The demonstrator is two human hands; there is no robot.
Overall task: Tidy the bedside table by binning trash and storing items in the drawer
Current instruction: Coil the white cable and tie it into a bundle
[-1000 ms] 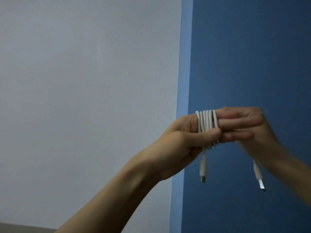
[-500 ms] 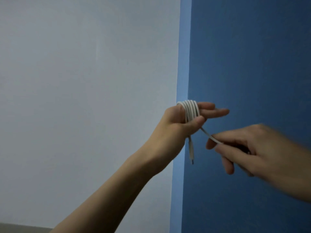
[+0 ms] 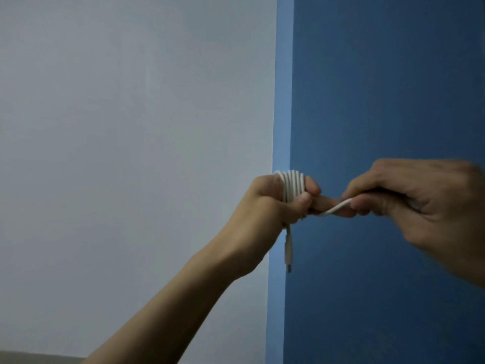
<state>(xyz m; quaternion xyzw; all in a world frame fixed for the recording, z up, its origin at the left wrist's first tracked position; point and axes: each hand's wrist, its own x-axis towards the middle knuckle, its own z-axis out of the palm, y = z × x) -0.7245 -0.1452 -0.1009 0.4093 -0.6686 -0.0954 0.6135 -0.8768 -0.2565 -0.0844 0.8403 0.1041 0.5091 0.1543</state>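
Observation:
A white charging cable (image 3: 292, 186) is wound in several loops around the fingers of my left hand (image 3: 273, 200), whose thumb presses the coil. One plug end (image 3: 288, 252) dangles below that hand. My right hand (image 3: 409, 203) pinches the cable's other end, and a short stretch of cable (image 3: 338, 207) runs between the two hands. Both hands are raised in front of the wall. The bedside table, the drawer and the bin are out of view.
A pale grey wall (image 3: 131, 153) fills the left half. A dark blue wall (image 3: 393, 88) fills the right half, with a lighter blue strip (image 3: 282, 101) at the corner. A dim surface edge (image 3: 26, 357) shows at the bottom left.
My right hand has come up and toward the left hand, shortening the free stretch of cable. My left hand's fingers have curled more over the coil.

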